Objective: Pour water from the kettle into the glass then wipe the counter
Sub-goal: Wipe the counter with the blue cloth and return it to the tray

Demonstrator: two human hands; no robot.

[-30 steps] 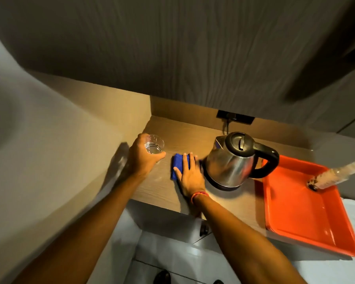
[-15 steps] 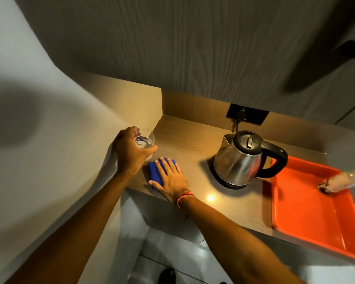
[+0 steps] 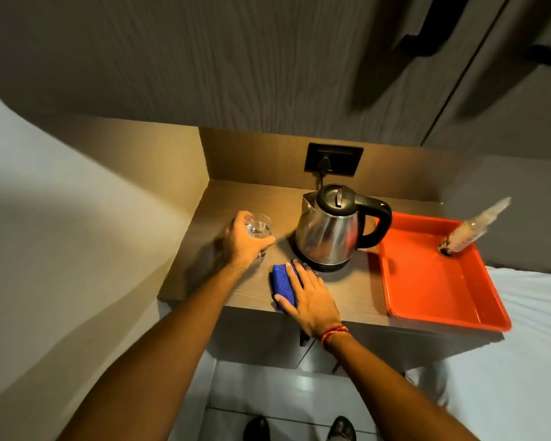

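The left hand (image 3: pixel 242 241) is wrapped around a small clear glass (image 3: pixel 259 228) with water in the bottom, fingers closed about its side; whether the glass rests on the table (image 3: pixel 357 291) or is just off it cannot be told, since the hand hides its base. The right hand (image 3: pixel 312 297) lies flat and spread — palm down, fingers extended — pressing on a folded blue cloth (image 3: pixel 282 281) near the front edge of the wooden table; it covers the cloth's right half and grips nothing. A red thread band (image 3: pixel 333 332) circles that wrist. From the cloth, the glass is at about 11 o'clock and the steel kettle (image 3: pixel 328 237) at about 1 o'clock, the fingertips just short of the kettle's black base. The kettle stands upright on that base, lid shut, black handle pointing to 3 o'clock, its cord running up to a dark wall socket (image 3: pixel 333 159) at 12 o'clock. Just beside the kettle at 3 o'clock sits an orange tray (image 3: pixel 427 297), and in its far corner a clear bottle (image 3: pixel 471 230) leans tilted against the wall — its contents are too blurred to name. White bedding (image 3: pixel 528 345) lies at the tray's right. Below the table's edge, pale floor tiles and two feet in sandals (image 3: pixel 341 429) show.
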